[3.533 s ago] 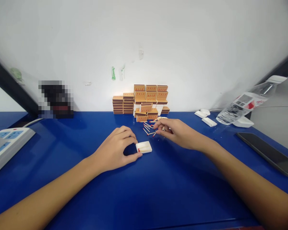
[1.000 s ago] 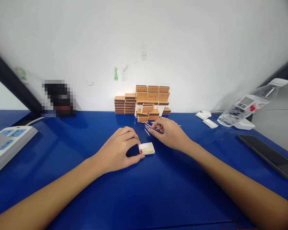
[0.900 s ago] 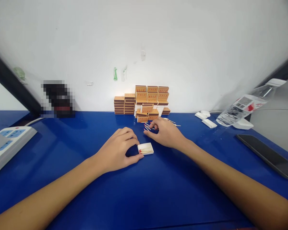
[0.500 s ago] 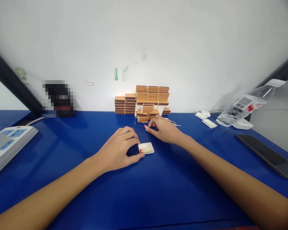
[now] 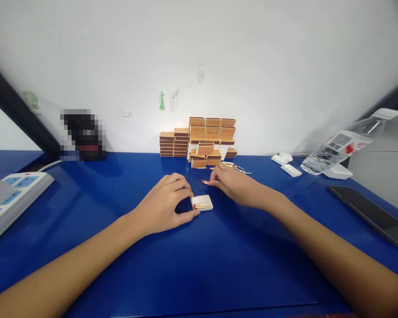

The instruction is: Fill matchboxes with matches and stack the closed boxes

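A small white matchbox tray (image 5: 205,198) lies on the blue table with several red-tipped matches (image 5: 203,206) along its near side. My left hand (image 5: 169,203) grips the tray's left end between thumb and fingers. Just behind and to the right, my right hand (image 5: 232,183) pinches a few matches (image 5: 205,182), their red heads pointing left. More loose matches (image 5: 234,166) lie on the table behind my right hand, which partly hides them. Stacked matchboxes (image 5: 197,131) with orange labels and brown sides stand against the wall, some upright, some flat.
A lower pile of matchboxes (image 5: 166,145) is left of the stack. At right are white blocks (image 5: 291,170), a leaning plastic bottle (image 5: 340,143) and a phone (image 5: 371,216). A power strip (image 5: 23,198) lies at left, near a blurred dark object (image 5: 86,137).
My right hand has drawn slightly toward me and the tray, carrying the pinched matches away from the loose ones. My left hand stays on the tray.
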A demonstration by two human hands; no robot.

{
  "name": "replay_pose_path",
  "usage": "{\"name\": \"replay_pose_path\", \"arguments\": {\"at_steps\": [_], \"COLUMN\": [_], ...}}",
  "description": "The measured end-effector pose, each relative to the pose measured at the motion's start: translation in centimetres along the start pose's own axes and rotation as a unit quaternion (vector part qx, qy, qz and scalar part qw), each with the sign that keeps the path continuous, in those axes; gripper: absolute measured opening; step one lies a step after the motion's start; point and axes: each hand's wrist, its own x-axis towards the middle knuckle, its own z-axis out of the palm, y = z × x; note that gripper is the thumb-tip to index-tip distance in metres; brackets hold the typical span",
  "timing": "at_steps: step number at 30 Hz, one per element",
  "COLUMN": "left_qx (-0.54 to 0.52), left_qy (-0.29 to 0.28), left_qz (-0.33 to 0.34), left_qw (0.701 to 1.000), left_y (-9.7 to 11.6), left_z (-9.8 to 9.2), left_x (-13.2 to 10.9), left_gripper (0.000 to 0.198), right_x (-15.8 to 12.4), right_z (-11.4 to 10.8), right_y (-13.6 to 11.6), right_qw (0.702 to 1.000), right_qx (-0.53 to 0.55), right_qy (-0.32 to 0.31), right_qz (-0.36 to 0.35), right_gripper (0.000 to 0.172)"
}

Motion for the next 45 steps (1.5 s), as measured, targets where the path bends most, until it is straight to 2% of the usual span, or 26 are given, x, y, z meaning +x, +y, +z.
{"name": "replay_pose_path", "arguments": {"at_steps": [4,9,13,19,26,31,35,38,42,45], "left_qx": [-0.001,0.001,-0.001,-0.008,-0.005,-0.004,-0.004,-0.003,-0.01,-0.012], "left_qy": [0.003,0.007,0.003,0.005,0.005,0.008,0.005,0.006,0.011,0.011], "left_qz": [0.003,0.011,0.009,0.007,0.014,0.016,0.022,0.025,0.023,0.021], "left_qw": [1.0,1.0,1.0,1.0,1.0,1.0,1.0,1.0,1.0,1.0], "left_y": [0.0,0.0,0.0,0.1,0.1,0.2,0.2,0.3,0.3,0.4], "left_z": [0.0,-0.1,-0.2,-0.2,-0.2,-0.1,-0.1,-0.1,-0.2,-0.2], "left_x": [0.0,0.1,0.1,0.2,0.2,0.1,0.0,0.1,0.1,0.1], "left_gripper": [0.024,0.023,0.023,0.022,0.022,0.022,0.02,0.019,0.02,0.02], "right_x": [-1.4,-2.0,-2.0,-2.4,-2.2,-2.3,-2.1,-2.1,-2.1,-1.6], "right_z": [-0.7,0.0,-0.5,-1.4,0.0,0.1,0.3,0.6,0.3,0.0], "right_y": [-2.1,-3.9,-2.8,-1.5,-2.1,-3.1,-3.9,-3.9,-3.3,-2.4], "right_qw": [0.999,0.996,0.997,0.995,0.995,0.993,0.984,0.983,0.987,0.992], "right_qx": [0.025,-0.008,0.021,0.056,0.053,0.079,0.14,0.139,0.102,0.089], "right_qy": [-0.029,-0.049,-0.029,-0.054,-0.043,-0.029,-0.057,-0.071,-0.061,0.001], "right_qz": [-0.039,-0.08,-0.063,-0.055,-0.073,-0.081,-0.094,-0.095,-0.106,-0.094], "right_gripper": [0.022,0.014,0.018,0.012,0.013,0.01,0.011,0.015,0.017,0.015]}}
